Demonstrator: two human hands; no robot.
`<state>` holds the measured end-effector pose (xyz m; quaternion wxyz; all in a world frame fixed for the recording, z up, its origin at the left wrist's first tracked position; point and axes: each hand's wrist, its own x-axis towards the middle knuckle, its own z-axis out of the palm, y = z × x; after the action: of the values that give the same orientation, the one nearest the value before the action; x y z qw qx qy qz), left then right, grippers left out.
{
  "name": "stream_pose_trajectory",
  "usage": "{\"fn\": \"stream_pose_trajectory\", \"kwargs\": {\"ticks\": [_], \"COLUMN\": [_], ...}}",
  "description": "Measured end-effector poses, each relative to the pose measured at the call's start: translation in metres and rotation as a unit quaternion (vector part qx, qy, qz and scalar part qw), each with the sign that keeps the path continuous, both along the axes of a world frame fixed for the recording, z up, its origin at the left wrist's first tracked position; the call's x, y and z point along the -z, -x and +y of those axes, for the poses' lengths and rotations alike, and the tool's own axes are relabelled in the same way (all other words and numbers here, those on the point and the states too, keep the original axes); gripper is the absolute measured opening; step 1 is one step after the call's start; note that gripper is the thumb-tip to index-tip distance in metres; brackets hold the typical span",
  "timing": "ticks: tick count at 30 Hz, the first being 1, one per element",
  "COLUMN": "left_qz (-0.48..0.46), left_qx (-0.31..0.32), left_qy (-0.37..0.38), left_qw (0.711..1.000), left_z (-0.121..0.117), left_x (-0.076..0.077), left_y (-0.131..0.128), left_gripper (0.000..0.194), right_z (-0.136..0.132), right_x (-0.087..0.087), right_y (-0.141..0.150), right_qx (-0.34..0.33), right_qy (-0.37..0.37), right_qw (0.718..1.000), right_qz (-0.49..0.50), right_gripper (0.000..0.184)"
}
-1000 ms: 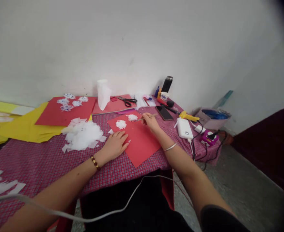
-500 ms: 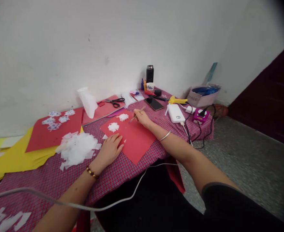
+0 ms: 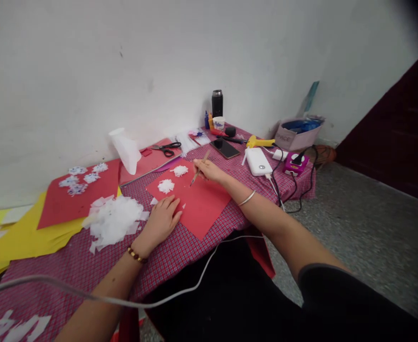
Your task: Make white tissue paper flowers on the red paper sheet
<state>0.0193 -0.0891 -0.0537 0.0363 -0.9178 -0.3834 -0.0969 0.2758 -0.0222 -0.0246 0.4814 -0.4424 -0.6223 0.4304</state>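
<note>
A red paper sheet [image 3: 205, 209] lies in front of me with two white paper tufts, a nearer one [image 3: 166, 185] and a farther one [image 3: 179, 171]. My right hand [image 3: 211, 171] pinches a thin pencil [image 3: 195, 177], its tip pointing down at the sheet just right of the tufts. Flat on the sheet's left edge rests my left hand [image 3: 163, 216], fingers outstretched and holding nothing. Small white scraps lie by its fingertips. Left of that hand is a heap of white paper pieces [image 3: 116, 221] on the checked tablecloth [image 3: 180, 266].
A second red sheet [image 3: 57, 204] with blue-specked tufts lies on yellow paper [image 3: 23, 242]. Behind are scissors [image 3: 168, 148], a phone [image 3: 225, 147] and a black flask [image 3: 217, 103]. Rightward sit a yellow glue gun [image 3: 261, 142], a white power bank [image 3: 258, 161] and cables. A white cable [image 3: 166, 300] crosses before me.
My right hand has shifted slightly, and the pencil now stands steeper with its tip a little to the right. My left hand stays on the sheet. The camera view has moved slightly.
</note>
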Motion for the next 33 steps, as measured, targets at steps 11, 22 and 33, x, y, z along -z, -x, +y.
{"fn": "stream_pose_trajectory", "kwargs": {"ticks": [11,22,33], "left_qz": [0.01,0.017,-0.007], "left_qx": [-0.002,0.001,0.002], "left_qy": [0.014,0.002,0.002], "left_qw": [1.0,1.0,1.0], "left_z": [0.0,0.001,0.002], "left_x": [-0.003,-0.001,0.0], "left_y": [-0.001,0.001,0.001], "left_gripper": [0.046,0.044,0.043], "right_z": [-0.008,-0.001,-0.002], "right_x": [-0.008,0.003,-0.008], "right_y": [-0.011,-0.001,-0.007], "right_qx": [-0.052,-0.033,0.049], "right_qy": [-0.021,-0.051,-0.005], "right_qw": [0.997,0.99,0.999], "right_qz": [-0.061,-0.125,-0.008], "right_gripper": [0.042,0.041,0.024]}}
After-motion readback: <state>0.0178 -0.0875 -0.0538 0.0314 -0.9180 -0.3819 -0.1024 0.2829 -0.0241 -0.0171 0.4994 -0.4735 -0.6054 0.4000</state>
